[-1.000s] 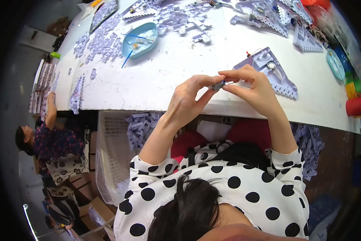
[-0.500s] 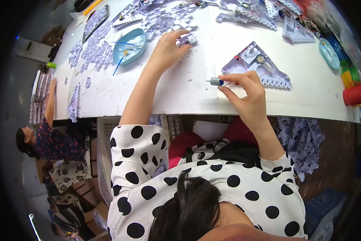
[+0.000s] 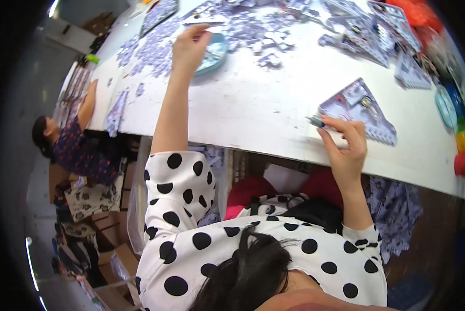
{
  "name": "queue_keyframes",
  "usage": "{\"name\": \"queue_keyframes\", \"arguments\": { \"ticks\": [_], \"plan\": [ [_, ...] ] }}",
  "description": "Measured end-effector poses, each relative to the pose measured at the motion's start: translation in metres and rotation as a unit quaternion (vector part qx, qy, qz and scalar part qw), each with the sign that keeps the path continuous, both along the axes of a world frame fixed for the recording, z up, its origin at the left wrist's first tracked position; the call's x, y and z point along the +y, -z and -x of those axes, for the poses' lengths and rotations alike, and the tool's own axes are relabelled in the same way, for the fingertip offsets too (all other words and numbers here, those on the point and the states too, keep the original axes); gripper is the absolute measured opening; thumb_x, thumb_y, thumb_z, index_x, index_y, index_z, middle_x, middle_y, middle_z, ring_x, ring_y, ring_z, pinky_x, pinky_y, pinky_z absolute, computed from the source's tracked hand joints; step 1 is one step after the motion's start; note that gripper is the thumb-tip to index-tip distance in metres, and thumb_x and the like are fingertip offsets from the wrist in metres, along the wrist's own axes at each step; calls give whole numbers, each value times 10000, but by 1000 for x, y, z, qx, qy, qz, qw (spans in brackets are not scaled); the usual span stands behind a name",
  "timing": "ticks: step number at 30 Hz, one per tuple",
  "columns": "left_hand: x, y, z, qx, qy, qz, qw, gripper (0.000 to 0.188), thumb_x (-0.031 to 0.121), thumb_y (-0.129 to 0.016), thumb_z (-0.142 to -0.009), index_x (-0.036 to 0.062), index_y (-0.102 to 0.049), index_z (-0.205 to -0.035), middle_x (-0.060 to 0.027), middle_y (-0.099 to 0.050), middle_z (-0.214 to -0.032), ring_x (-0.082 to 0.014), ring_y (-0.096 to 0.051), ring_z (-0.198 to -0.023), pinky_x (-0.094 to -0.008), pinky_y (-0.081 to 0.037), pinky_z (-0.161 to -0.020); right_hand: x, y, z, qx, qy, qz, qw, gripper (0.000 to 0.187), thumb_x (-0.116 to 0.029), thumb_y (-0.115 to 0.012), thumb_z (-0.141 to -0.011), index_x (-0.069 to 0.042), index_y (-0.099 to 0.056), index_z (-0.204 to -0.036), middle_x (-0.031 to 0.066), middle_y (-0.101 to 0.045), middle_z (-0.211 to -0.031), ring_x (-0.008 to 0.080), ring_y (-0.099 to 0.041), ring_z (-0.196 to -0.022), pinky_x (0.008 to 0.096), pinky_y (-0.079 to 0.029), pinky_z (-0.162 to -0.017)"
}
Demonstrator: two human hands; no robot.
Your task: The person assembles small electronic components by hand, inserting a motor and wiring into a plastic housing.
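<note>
My right hand [image 3: 346, 142] pinches a small silver motor [image 3: 315, 121] between thumb and fingertips. It is just in front of a triangular lavender plastic housing [image 3: 354, 106], which lies open side up with a round part and thin wires inside. My left hand [image 3: 188, 49] is over the left edge of a light-blue dish [image 3: 219, 58] and partly covers it. The left fingers are bent toward the thumb, and whatever may be between them is too blurred to make out.
Many small lavender pieces [image 3: 160, 54] are heaped at the far left. More housings with wires [image 3: 357, 33] pile up at the far right, near a second blue dish [image 3: 445, 106] and a red object [image 3: 463, 164]. A co-worker [image 3: 80, 145] sits at the left.
My left hand has left a small lavender piece and moved left to the blue dish. My right hand still holds the motor near the housing. The whole view has shifted and tilted.
</note>
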State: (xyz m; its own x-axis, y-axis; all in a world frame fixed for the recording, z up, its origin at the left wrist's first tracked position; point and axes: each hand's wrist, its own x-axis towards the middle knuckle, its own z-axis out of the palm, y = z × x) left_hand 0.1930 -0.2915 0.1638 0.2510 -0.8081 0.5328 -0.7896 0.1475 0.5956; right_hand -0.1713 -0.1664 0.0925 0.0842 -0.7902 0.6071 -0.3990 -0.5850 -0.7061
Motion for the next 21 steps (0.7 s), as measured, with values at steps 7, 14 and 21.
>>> {"name": "queue_keyframes", "arguments": {
  "ticks": [7,14,21],
  "plan": [
    [20,9,-170,-121,-183,-73,973,200,166,-698,-853,120,-790,-1025,-91,-771,-914,-205,-735,-832,-330,-561,-782,-1,-2,-5,14,-24,19,999,309,56,-801,-735,-70,-733,-1009,24,-763,-1027,184,-513,-786,302,-450,-736],
    [34,44,-153,-130,-70,-156,977,334,234,-802,-761,130,-785,-1078,-184,-721,-1012,-296,-692,-950,-386,-545,-854,-3,0,-5,36,-13,35,999,297,60,-792,-742,-66,-727,-1004,28,-761,-1046,188,-516,-798,300,-450,-746],
    [67,40,-157,-207,-83,-148,964,329,279,-834,-753,103,-772,-1025,-171,-667,-995,-302,-636,-982,-390,-510,-895,1,-2,-7,42,-9,22,999,294,61,-787,-746,-65,-727,-1005,34,-761,-1048,187,-524,-815,300,-456,-764]
  ]
}}
